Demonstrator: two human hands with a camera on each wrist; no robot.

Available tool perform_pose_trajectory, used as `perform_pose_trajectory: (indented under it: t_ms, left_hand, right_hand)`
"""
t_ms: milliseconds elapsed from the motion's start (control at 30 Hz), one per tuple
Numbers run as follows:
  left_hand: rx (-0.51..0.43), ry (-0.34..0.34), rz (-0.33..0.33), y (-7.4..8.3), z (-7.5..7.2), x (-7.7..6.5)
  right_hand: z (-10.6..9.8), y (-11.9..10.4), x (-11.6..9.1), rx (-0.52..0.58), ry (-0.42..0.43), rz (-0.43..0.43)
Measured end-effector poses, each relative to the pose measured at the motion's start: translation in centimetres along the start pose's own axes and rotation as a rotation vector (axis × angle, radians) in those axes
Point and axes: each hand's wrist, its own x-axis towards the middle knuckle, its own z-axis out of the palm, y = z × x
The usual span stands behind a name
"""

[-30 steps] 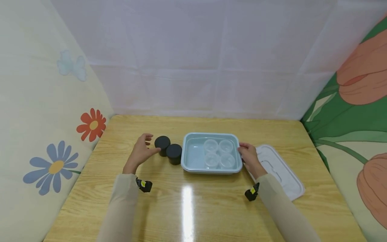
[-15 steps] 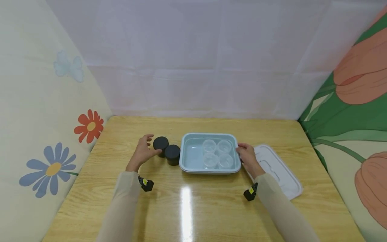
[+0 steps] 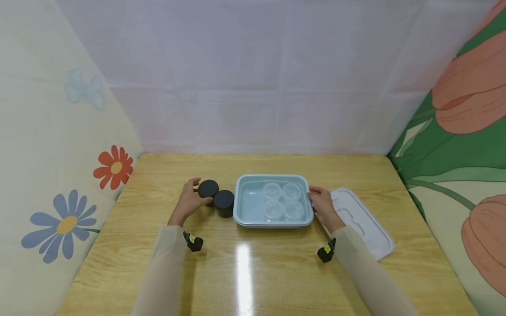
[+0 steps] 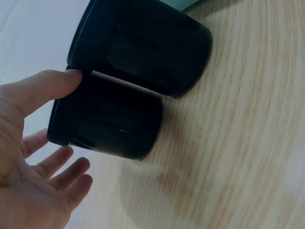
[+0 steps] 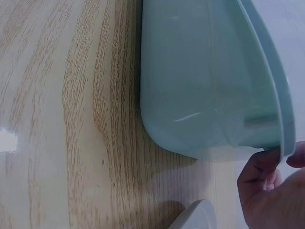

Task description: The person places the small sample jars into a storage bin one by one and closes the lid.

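Two black lidded jars stand side by side left of a light blue plastic box (image 3: 250, 206). My left hand (image 3: 189, 202) is spread about the outer jar (image 3: 208, 188), its thumb at the lid's edge. In the left wrist view that jar (image 4: 109, 119) is upright on the table, and the other fingers (image 4: 71, 176) are loosely bent beside it. The inner jar (image 3: 224, 203) is close to the box. My right hand (image 3: 322, 202) pinches the box's right rim, as the right wrist view shows at the rim (image 5: 286, 129). Several clear round cups (image 3: 282, 202) sit in the box's right part.
A white lid (image 3: 361, 224) lies slanted on the wooden table (image 3: 213, 272), right of the box and partly behind my right forearm. A pale cloth (image 3: 237, 87) hangs along the table's back edge. Flower-printed cloths rise at both sides.
My left hand has come slightly closer around the outer jar. My right hand keeps its hold on the box's rim. The head view has shifted a little.
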Motion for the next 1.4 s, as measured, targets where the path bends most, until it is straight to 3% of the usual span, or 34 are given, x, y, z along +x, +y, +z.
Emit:
perform_pose_trajectory:
  t_ms: [333,667,1400]
  left_hand:
    - [-0.014,-0.027,-0.025,-0.3,0.3,0.2]
    - [-0.003,-0.003,-0.022,-0.3,0.3,0.1]
    - [0.035,0.037,0.026,1.2,-1.9,-1.0]
  right_hand:
    - [0.0,0.1,-0.1,0.008,0.004,-0.010]
    - [0.1,0.1,-0.1,0.016,0.001,-0.011]
    - [0.0,0.1,-0.2,0.033,-0.012,-0.021]
